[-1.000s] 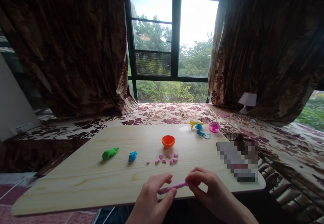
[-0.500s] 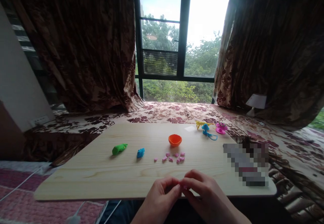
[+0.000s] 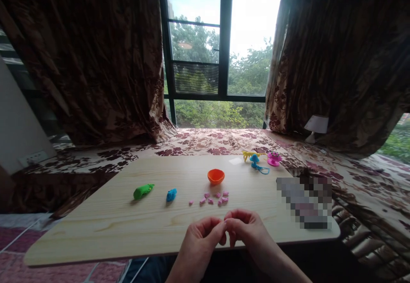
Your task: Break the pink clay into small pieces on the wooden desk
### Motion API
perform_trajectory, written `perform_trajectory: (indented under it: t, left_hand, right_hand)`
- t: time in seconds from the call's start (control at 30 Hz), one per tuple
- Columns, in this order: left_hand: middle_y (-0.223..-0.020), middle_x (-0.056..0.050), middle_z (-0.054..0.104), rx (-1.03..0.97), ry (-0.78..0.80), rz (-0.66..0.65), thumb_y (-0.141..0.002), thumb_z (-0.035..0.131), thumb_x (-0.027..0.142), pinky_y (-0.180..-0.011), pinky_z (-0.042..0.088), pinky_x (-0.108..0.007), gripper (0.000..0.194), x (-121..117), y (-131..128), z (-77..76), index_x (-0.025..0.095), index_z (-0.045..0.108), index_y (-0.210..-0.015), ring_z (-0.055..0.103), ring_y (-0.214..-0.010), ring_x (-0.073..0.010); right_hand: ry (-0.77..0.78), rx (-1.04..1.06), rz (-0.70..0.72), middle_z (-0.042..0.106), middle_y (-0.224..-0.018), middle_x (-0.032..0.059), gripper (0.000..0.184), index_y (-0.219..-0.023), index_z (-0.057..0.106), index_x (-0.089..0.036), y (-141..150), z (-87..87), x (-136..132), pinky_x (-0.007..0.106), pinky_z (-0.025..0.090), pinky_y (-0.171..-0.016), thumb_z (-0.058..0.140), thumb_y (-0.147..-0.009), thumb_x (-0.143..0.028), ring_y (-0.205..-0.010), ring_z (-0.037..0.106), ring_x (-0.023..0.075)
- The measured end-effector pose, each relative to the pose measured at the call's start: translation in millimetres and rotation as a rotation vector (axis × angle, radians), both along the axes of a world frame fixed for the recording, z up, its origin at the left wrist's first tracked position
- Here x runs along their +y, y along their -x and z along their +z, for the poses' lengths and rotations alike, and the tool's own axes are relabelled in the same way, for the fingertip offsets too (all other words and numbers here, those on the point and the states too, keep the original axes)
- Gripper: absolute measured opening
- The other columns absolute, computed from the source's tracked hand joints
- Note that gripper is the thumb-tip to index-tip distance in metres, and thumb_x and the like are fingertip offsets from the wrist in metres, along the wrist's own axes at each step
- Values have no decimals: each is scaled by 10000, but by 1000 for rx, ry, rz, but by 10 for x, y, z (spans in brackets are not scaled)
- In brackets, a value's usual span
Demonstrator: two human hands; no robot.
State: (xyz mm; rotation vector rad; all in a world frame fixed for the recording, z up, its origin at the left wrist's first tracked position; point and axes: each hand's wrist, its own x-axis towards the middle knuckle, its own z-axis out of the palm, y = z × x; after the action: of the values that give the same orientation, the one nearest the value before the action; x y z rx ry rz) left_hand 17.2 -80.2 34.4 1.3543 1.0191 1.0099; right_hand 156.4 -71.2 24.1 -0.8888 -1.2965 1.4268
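Over the front edge of the table, my left hand (image 3: pixel 204 240) and my right hand (image 3: pixel 248 232) meet at the fingertips. Thumb and forefinger of each hand are pinched on a tiny piece of pink modelling clay (image 3: pixel 225 221), mostly covered by the fingers. Just beyond my hands, several small pink clay lumps (image 3: pixel 210 201) lie scattered on the wood. Behind these lumps sits an orange clay bowl (image 3: pixel 216 177), its hollow facing up. To the left are a lump of blue clay (image 3: pixel 171 195) and a longer green clay piece (image 3: pixel 143 191).
At the table's (image 3: pixel 105 219) far right stand a blue mushroom-like figure (image 3: pixel 254 161), a yellow clay shape (image 3: pixel 249 155) and a pink piece with a dotted top (image 3: pixel 274 159). A blurred-out object (image 3: pixel 304 202) lies at the right edge. A small lamp (image 3: pixel 316 125) stands on the sill beyond.
My fingertips have shifted slightly on the pink clay, which now shows less. The whole view has turned a little to the right; the things on the table keep their places.
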Motion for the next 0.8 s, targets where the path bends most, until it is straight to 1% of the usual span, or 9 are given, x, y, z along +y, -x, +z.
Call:
perform_trajectory:
  t: [0.1,0.23,0.33,0.4,0.47,0.6,0.67,0.73,0.8]
  left_hand:
    - [-577,-7,548,19,-13,74,-744,544,419,-640,376,-236,314,11,-1,-20,148,590,-593,487,-627,-126]
    - [-562,2,553,29,5,161,-724,568,394,-623,381,-217,267,-23,15,-40,153,607,-618,481,-603,-109]
    - [-582,8,568,-44,65,191,-697,594,405,-536,398,-205,250,-50,25,-53,158,607,-661,493,-532,-92]
    - [-600,17,565,-113,124,235,-678,602,436,-408,354,-190,276,-41,27,-84,164,610,-726,449,-423,-66]
    - [-624,23,564,-147,149,259,-664,609,454,-328,282,-176,312,-12,34,-134,168,614,-790,394,-353,-41]
    - [-471,52,478,-131,149,287,-657,619,431,-302,213,-153,361,46,66,-221,156,625,-890,375,-341,-47]
    - [-415,65,432,-116,152,305,-644,635,389,-311,212,-146,365,52,70,-221,146,629,-916,366,-352,-51]
    - [-457,50,480,-117,146,314,-625,658,360,-340,262,-146,371,43,54,-190,145,633,-926,390,-386,-52]
    - [-544,24,546,-124,137,316,-613,676,362,-392,327,-157,357,27,26,-138,148,641,-897,442,-448,-64]
  right_hand:
    - [-145,-179,-123,564,-594,-6,100,-729,595,-140,38,-51,59,207,409,-493,562,-754,-231,-517,515,100]
    - [-486,-659,-406,587,-675,-5,94,-759,597,-173,-95,-93,255,201,410,-551,511,-783,-201,-583,534,105]
    - [-545,-852,-540,605,-728,8,131,-848,596,-180,-342,-100,466,220,422,-610,474,-815,-213,-630,558,121]
    - [-552,-905,-544,611,-734,12,150,-902,597,-186,-491,-115,580,238,424,-636,482,-817,-227,-649,566,136]
    - [-570,-965,-535,618,-755,19,135,-863,615,-196,-587,-145,650,254,421,-665,497,-808,-228,-694,574,154]
    - [-602,-1069,-507,625,-808,44,160,-724,639,-199,-650,-190,656,273,418,-691,502,-802,-225,-778,573,184]
    - [-611,-1098,-516,623,-873,64,153,-810,649,-195,-641,-149,591,295,419,-732,500,-804,-229,-843,564,203]
    - [-646,-1098,-520,608,-962,74,200,-955,628,-199,-596,-46,473,316,410,-795,492,-810,-219,-922,542,213]
    - [-717,-1046,-443,590,-1023,60,260,-1050,589,-224,-505,96,309,304,406,-831,481,-816,-194,-954,531,192]
